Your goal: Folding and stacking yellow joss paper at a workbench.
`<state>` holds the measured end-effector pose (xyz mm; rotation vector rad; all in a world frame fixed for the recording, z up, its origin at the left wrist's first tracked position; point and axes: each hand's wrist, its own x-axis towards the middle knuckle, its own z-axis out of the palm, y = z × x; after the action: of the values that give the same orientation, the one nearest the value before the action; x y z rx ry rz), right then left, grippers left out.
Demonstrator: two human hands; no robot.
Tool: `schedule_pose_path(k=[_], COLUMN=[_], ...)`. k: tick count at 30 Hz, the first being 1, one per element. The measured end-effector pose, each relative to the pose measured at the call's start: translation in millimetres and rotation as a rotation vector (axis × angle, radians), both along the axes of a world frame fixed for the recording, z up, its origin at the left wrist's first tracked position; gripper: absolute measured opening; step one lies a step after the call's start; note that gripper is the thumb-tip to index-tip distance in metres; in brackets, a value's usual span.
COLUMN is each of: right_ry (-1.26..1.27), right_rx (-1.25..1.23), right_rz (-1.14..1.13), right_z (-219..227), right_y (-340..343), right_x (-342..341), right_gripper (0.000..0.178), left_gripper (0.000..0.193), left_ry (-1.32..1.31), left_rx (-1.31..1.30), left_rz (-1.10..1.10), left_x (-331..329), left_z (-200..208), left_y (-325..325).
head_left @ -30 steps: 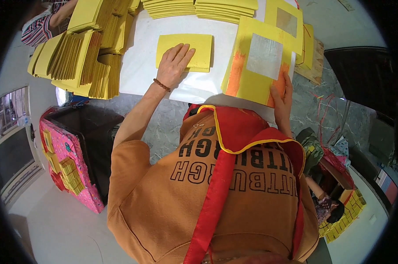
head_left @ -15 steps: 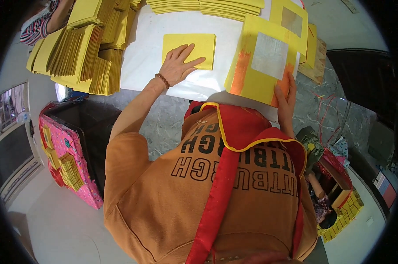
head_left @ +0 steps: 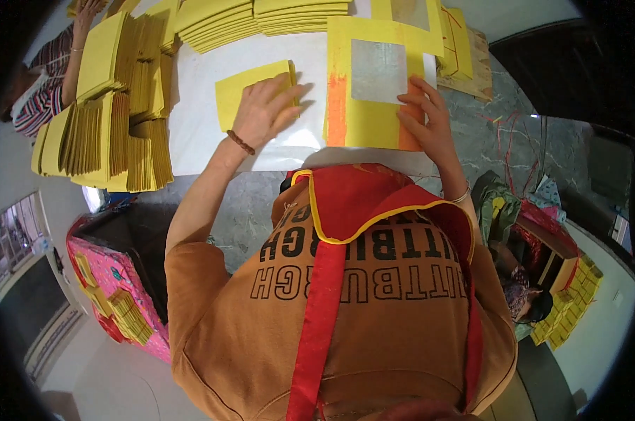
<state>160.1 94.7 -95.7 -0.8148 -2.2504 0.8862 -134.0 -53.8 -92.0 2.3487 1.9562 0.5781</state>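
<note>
My left hand (head_left: 262, 109) lies over a folded yellow paper (head_left: 232, 97) on the white tabletop, its slightly bent fingers apart and reaching across the paper's right edge. That paper sits at a slant. To the right, my right hand (head_left: 430, 121) rests with spread fingers on the right edge of a flat yellow sheet (head_left: 373, 126). A silver square (head_left: 378, 72) marks the sheet's middle, with an orange band down each side. Whether other sheets lie beneath it cannot be told.
Folded yellow papers (head_left: 96, 133) stand in thick bundles at the left; more stacks (head_left: 215, 21) line the far side. Another silver-squared sheet (head_left: 433, 31) lies far right. A co-worker's striped sleeve (head_left: 45, 105) shows far left. A pink-covered box (head_left: 117, 281) stands below left.
The folded paper has turned and shifted left relative to the sheet, with my left hand on it. My right hand has moved further onto the sheet. The whole view has shifted.
</note>
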Motion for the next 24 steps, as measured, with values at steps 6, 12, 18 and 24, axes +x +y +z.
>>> schedule_pose_path(k=[6, 12, 18, 24], right_ry=[0.045, 0.184, 0.261, 0.216], right_rx=[-0.114, -0.423, -0.591, -0.54], right_rz=[-0.019, -0.031, -0.069, -0.035], right_z=[-3.7, -8.0, -6.9, -3.2], right_y=[-1.7, 4.9, 5.8, 7.0], right_x=[0.4, 5.2, 4.9, 4.9], right_gripper=[0.026, 0.019, 0.022, 0.024], left_gripper=[0.042, 0.032, 0.013, 0.02], left_ry=[0.029, -0.123, -0.312, -0.527], left_rx=[0.027, -0.029, -0.023, -0.26], left_rz=[-0.265, -0.304, -0.311, -0.264], left_x=[78.2, 80.1, 75.7, 62.6], left_z=[30.4, 40.2, 39.8, 41.1], left_y=[12.2, 20.0, 29.6, 42.2])
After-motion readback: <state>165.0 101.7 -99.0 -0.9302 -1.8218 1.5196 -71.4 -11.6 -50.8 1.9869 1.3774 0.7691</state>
